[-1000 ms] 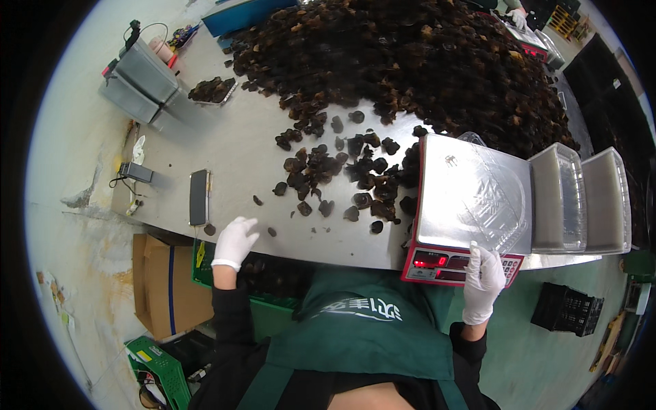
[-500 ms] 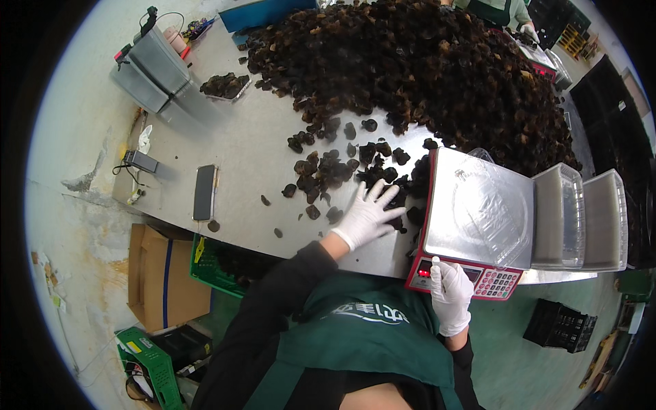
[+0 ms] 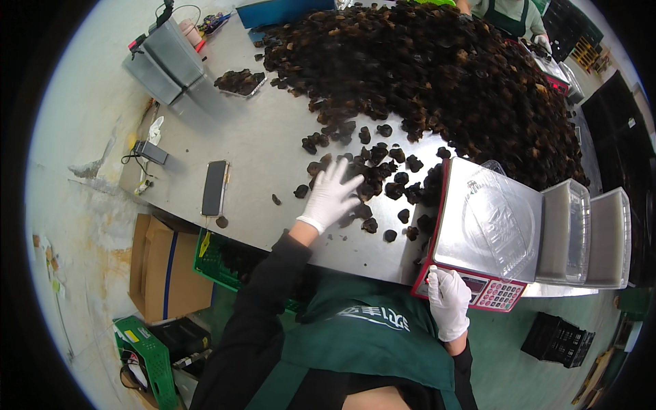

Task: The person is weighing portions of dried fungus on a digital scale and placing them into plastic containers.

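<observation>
Left hand [image 3: 331, 197] splays, empty, over dark pieces [image 3: 394, 190]; right hand [image 3: 449, 304] curls, its hold unclear.

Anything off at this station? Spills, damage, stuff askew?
Yes. The wall at left looks damaged: grey patch, brown stains. The front of the scale seems to overhang the table. One small dark piece lies near the phone, stray from the heap.

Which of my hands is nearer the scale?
Right. The right hand is at the front of the scale; the left hand is left of it, by dark pieces.
</observation>
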{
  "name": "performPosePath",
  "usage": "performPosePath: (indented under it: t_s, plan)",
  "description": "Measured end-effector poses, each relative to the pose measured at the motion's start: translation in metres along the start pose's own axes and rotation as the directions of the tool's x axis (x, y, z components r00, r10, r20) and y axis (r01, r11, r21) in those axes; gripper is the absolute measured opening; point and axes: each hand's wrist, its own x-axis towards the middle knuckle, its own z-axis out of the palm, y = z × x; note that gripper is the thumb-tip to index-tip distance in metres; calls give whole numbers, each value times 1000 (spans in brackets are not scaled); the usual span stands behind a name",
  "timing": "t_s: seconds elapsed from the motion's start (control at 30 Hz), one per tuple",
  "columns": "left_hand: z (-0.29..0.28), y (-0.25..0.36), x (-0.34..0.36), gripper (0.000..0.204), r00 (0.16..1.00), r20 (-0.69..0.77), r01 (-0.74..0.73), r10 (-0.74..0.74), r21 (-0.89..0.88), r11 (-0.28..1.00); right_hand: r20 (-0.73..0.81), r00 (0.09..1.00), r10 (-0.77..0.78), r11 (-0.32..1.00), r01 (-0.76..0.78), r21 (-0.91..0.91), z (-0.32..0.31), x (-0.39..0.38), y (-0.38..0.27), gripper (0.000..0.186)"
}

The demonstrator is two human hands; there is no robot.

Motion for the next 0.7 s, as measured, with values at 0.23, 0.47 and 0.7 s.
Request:
performPosePath:
  t_s: [0.23, 0.47, 0.7]
  plan:
    - [-1, 28, -12, 35, 975, -83, -214, 204, -124, 969, -15, 1000, 5, 1000, -5, -9, 0, -4, 3, 10]
    - [-13, -59, -3, 12, 947, -266, 184, -181, -12, 983, -11, 1000, -19, 1000, 19, 4, 1, -1, 1, 10]
    - [5, -83, 7, 11, 971, -68, 228, -230, -34, 973, -1, 1000, -11, 999, 11, 31, 4, 0, -4, 9]
